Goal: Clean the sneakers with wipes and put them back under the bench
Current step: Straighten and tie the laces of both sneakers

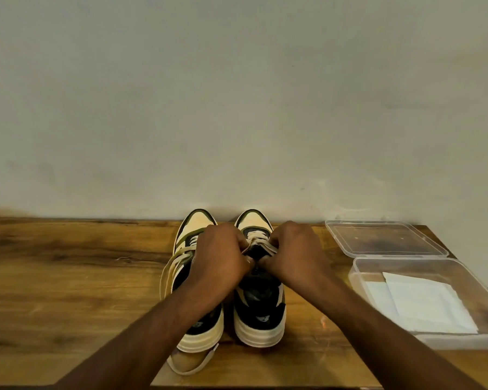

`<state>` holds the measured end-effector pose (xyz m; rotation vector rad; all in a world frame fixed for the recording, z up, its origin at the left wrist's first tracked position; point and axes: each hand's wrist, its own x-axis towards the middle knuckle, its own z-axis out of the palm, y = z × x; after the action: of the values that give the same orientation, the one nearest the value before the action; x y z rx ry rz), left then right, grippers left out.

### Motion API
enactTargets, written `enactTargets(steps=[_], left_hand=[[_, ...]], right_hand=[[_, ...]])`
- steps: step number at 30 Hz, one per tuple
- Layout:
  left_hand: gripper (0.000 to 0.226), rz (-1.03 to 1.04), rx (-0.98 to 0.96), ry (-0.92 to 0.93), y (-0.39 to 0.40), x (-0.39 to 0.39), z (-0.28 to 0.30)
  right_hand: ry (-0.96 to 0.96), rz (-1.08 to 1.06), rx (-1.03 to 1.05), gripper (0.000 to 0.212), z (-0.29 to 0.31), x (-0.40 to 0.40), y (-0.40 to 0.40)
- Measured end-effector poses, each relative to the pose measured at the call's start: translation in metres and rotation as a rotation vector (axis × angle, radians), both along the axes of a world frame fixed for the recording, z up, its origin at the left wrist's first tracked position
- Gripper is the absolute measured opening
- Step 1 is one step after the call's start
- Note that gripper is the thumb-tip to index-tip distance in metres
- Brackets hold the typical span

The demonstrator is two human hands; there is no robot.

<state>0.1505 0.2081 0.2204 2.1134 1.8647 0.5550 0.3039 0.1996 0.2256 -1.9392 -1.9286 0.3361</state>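
Counter [76, 280] of brown wood grain runs the width of the view against a pale wall, and it carries everything here. At its right end stands a clear plastic box [358, 270], its lid [385, 239] lying open just behind it; white wipes [426, 302] lie flat inside. Near the middle the two sneakers stand side by side, toes to the wall: the left sneaker [200, 333] with a loose lace looping off its outer side, the right sneaker [261, 313] just beside it.

Both hands meet over the right sneaker's laces [258, 235]. The left hand [223, 257] and the right hand [295, 254] each have their fingers curled in tight; they appear to pinch the lace or the tongue between them, though exactly which is hidden under the knuckles.

The step looks like loosening or opening up the lacing before any wiping. To do it well, pull the lace evenly from both sides so the shoe stays flat on the counter and does not tip into its neighbour, and spread the tongue enough to expose the panels. The wipes sit within easy reach of the right hand.
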Motion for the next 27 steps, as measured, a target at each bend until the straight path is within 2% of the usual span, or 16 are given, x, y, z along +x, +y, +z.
enactTargets(steps=[2, 6, 12, 23, 25, 27], left_hand=[[0.026, -0.005, 0.049, -0.128, -0.002, 0.003, -0.004], [0.030, -0.089, 0.098, -0.271, -0.007, 0.020, -0.008], [0.031, -0.152, 0.165, -0.313, -0.023, 0.060, -0.019], [0.022, -0.217, 0.119, -0.336, -0.030, 0.086, -0.032], [0.024, -0.227, 0.116, -0.352, -0.029, 0.081, -0.033], [0.032, -0.231, 0.117, -0.368, -0.028, 0.072, -0.030]], right_hand=[[0.031, -0.018, -0.019, 0.026, 0.007, 0.011, 0.001], [0.008, -0.040, -0.072, 0.030, 0.022, 0.034, 0.002], [-0.070, -0.134, -0.106, 0.032, 0.025, 0.064, -0.008], [-0.229, -0.167, -0.168, 0.044, 0.015, 0.081, -0.015], [-0.238, -0.158, -0.182, 0.054, 0.016, 0.079, -0.012], [-0.215, -0.143, -0.223, 0.080, 0.018, 0.077, -0.008]])
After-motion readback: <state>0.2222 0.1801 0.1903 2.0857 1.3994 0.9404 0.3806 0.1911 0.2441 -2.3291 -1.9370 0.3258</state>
